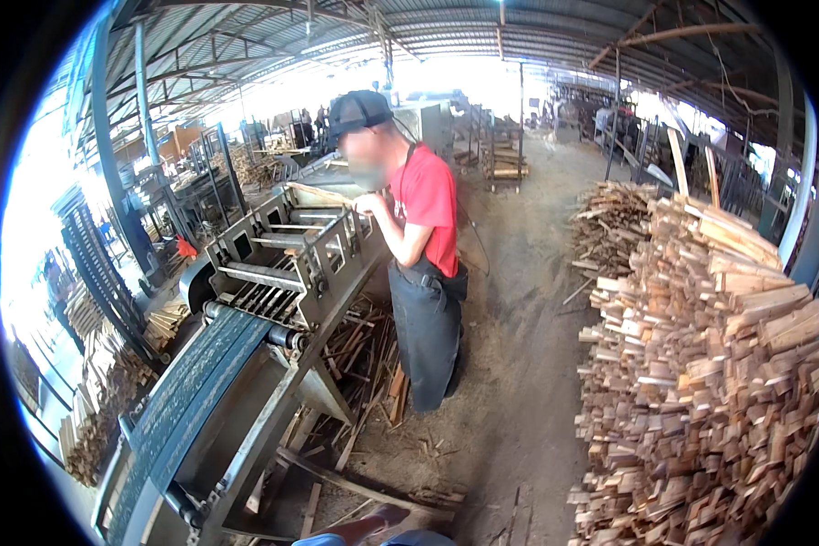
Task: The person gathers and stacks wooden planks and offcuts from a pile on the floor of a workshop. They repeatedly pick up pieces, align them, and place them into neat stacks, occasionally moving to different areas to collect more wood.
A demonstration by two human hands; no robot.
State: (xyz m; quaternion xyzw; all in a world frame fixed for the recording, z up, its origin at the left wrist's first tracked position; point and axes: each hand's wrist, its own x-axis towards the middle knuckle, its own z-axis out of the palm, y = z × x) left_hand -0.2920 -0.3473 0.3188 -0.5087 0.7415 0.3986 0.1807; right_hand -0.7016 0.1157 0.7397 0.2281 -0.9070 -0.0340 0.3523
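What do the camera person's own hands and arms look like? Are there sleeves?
I can't clearly make out either hand or any sleeve. Only some blue clothing shows at the bottom edge. The red short-sleeved shirt belongs to another person.

A big metal roof with long bars is up at 12 o'clock. A little lamp shines just past 12. Bright white daylight comes in at 9 to 10 o'clock, beside tall blue posts. The dusty brown floor runs from 6 to 1 o'clock.
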